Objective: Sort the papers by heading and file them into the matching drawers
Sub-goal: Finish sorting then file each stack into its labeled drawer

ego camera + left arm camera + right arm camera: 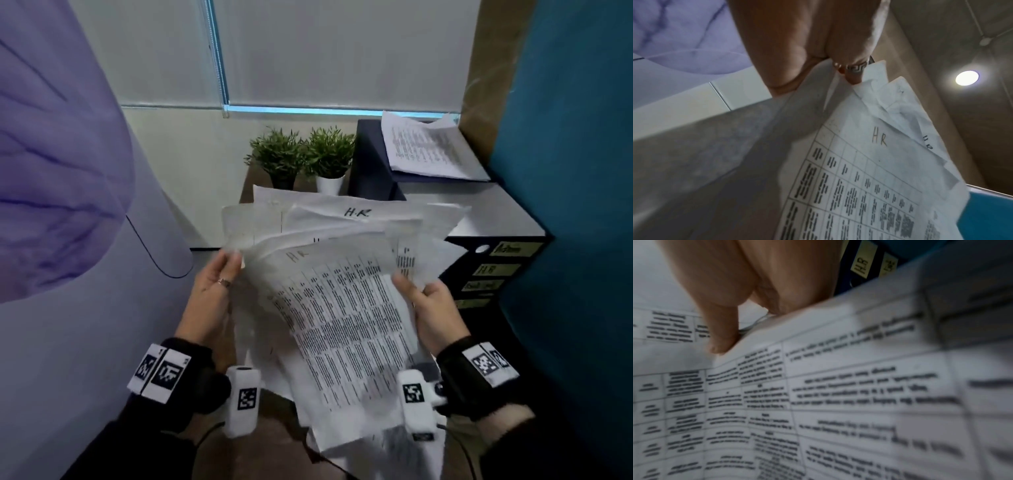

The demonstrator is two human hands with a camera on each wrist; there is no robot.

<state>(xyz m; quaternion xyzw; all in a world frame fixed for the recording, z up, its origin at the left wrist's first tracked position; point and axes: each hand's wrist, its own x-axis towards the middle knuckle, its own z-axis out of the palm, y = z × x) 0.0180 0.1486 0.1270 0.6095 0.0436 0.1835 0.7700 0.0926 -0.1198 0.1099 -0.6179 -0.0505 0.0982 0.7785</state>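
Papers (342, 308): loose fanned sheaf, held up in front of the chest over the desk (479, 212). Left hand (212, 291) pinching the upper left corner, fingers (854, 76) curled round the edge; right hand (435, 308) gripping the right edge, thumb on top. Likely light, floppy, prone to slipping apart; best taken at both side edges. White, creased, printed tables, "HR" handwritten at top. Labelled drawers (496, 270) just right, shut.
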